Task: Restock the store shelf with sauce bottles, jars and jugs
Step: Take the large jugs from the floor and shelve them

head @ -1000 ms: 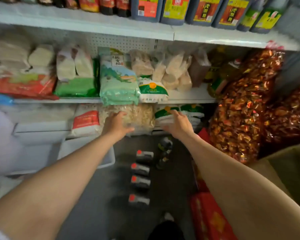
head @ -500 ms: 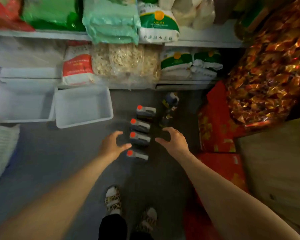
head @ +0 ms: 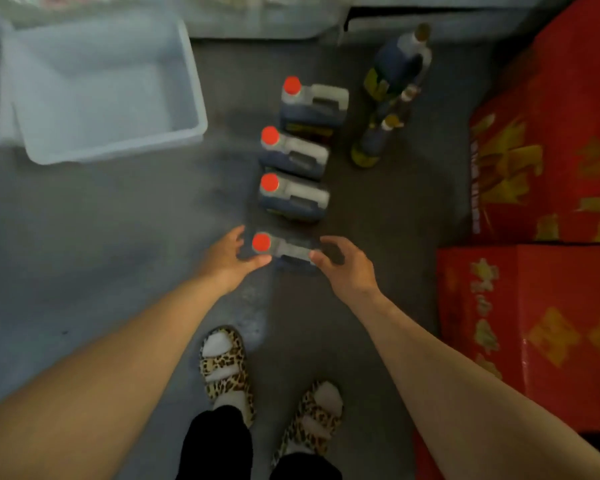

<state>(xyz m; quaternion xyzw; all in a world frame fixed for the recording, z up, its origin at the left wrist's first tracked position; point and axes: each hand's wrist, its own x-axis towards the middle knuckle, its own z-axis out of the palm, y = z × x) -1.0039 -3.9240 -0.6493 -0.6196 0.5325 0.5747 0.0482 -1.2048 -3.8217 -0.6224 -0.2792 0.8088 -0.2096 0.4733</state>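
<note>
Your left hand [head: 226, 258] and right hand [head: 347, 264] hover open either side of the nearest jug [head: 284, 250], gripping nothing; take its handle firmly before lifting.

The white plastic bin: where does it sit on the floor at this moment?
In the head view the white plastic bin sits upper left on the grey floor, left of the row of red-capped jugs and beyond the left hand.

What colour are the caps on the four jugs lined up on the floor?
Red-orange, on all four jugs; the nearest cap sits between the hands. Head view, the only one, shows them.
</note>
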